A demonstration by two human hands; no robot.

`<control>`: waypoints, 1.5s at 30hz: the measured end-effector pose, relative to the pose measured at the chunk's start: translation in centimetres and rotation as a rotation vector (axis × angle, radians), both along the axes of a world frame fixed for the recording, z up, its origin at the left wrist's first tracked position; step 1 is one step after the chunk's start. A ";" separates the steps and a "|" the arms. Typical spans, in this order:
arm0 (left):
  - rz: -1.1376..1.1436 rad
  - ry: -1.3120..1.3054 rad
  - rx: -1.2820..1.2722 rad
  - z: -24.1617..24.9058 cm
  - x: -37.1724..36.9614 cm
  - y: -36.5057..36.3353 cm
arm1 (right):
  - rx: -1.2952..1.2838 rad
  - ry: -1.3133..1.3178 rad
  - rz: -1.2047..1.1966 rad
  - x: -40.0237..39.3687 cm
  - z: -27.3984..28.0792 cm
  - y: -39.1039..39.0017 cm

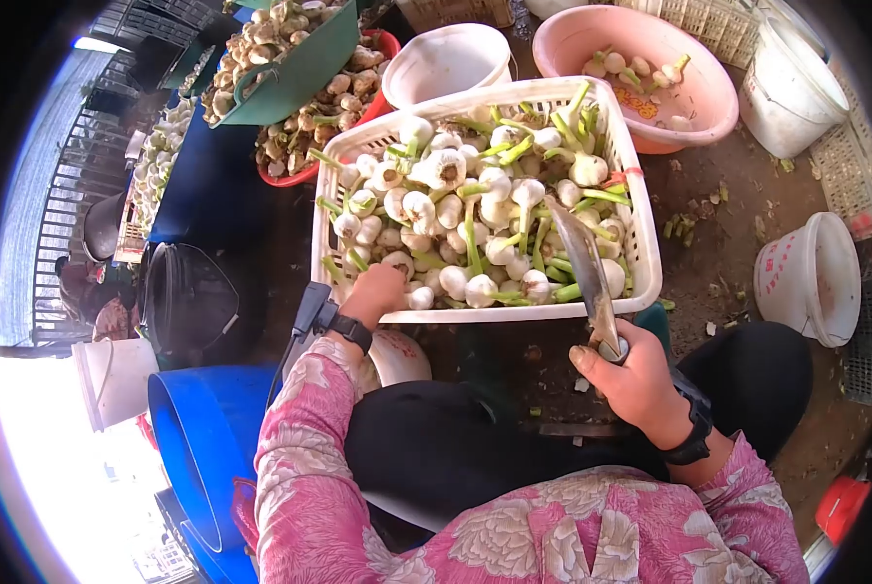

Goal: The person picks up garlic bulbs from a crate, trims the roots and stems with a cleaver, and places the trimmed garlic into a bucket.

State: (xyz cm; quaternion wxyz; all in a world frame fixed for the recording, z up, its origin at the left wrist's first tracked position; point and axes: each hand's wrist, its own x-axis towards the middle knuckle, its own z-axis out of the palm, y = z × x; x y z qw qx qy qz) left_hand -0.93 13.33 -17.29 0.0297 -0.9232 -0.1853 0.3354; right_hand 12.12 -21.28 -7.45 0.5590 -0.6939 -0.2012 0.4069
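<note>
A white plastic crate (475,314) in front of me is heaped with garlic bulbs (445,169) that have short green stems. My left hand (375,292) is at the crate's near left corner, fingers curled against a garlic bulb (399,263); the fingertips are partly hidden among the bulbs. In my right hand (635,380) is a knife (584,255), gripped by its handle. Its long, slightly curved blade points up and away, over the crate's right side.
A pink basin (553,44) with a few bulbs stands beyond the crate. Red (290,177) and green tubs (295,73) of garlic are at the back left. White buckets (801,282) stand to the right, a blue barrel (192,428) to the left. Trimmings litter the floor.
</note>
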 end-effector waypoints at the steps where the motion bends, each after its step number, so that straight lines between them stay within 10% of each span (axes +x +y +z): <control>1: 0.002 -0.011 0.025 0.2 0.1 -0.2 | -0.001 0.006 0.013 -0.1 -0.1 0.3; 12: -0.072 -0.158 0.218 -3.5 -1.8 0.8 | 0.018 -0.007 0.006 -0.4 -0.2 -1.3; 16: 0.189 -0.219 0.189 2.0 0.2 -1.9 | 0.062 0.043 -0.033 -0.7 -0.3 -1.9; 25: 0.284 -0.827 -1.011 16.1 3.3 -14.1 | -0.028 -0.168 -0.051 -0.7 1.1 -1.3; 28: 0.332 -0.660 -1.119 17.8 2.8 -16.3 | 0.091 -0.503 -0.107 -1.6 1.7 -1.0; 30: 0.104 -0.989 -0.967 15.1 2.4 -17.1 | -0.069 -0.664 -0.049 -1.8 2.2 -1.6; 36: 0.521 -0.935 -1.433 20.0 1.1 -19.2 | -0.036 -0.873 -0.164 -0.2 1.6 -1.7; 43: 0.755 -1.070 -1.528 18.7 1.3 -19.7 | 0.222 -1.112 -0.010 -1.8 1.8 -1.5; 45: 0.478 -1.020 -1.107 17.4 1.7 -19.1 | 0.238 -1.172 0.010 -2.1 1.5 -1.3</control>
